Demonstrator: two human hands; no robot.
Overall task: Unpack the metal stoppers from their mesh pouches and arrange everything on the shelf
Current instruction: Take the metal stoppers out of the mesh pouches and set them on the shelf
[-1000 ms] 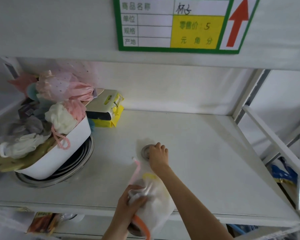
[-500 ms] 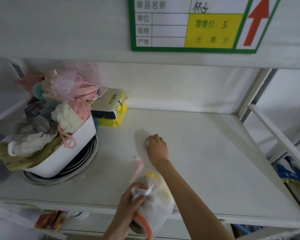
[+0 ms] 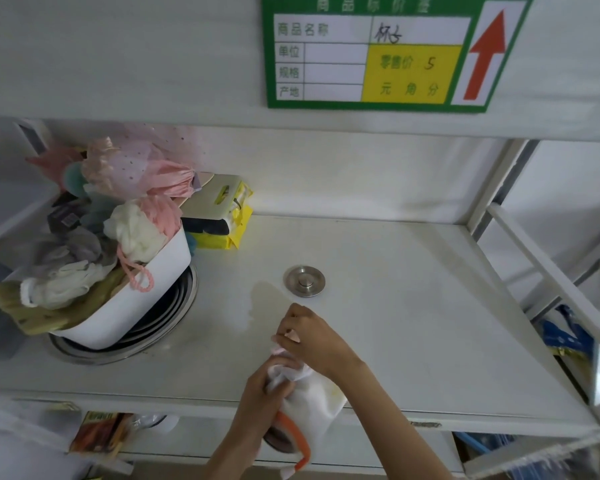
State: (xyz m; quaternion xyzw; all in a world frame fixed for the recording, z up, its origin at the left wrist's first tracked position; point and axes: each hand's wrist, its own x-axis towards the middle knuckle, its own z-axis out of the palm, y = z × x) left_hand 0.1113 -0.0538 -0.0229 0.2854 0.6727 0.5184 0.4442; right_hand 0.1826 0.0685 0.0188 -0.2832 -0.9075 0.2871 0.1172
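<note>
A round metal stopper (image 3: 304,281) lies flat on the white shelf (image 3: 413,306), near its middle, with nothing touching it. A white mesh pouch (image 3: 312,400) hangs over the shelf's front edge, with an orange-rimmed object (image 3: 291,434) showing at its lower end. My left hand (image 3: 260,403) grips the pouch by its gathered neck. My right hand (image 3: 309,337) pinches the pink drawstring at the pouch's mouth, a short way in front of the stopper.
A white tub (image 3: 125,306) heaped with mesh pouches and cloth items sits on stacked metal rings (image 3: 125,344) at the left. Yellow packets (image 3: 222,216) lie at the back. A green price label (image 3: 392,53) hangs above. A white frame rail (image 3: 551,271) runs along the right.
My right hand has let go of the stopper, leaving it on the shelf, and pulled back to the pouch's mouth. The left hand has kept its hold on the pouch.
</note>
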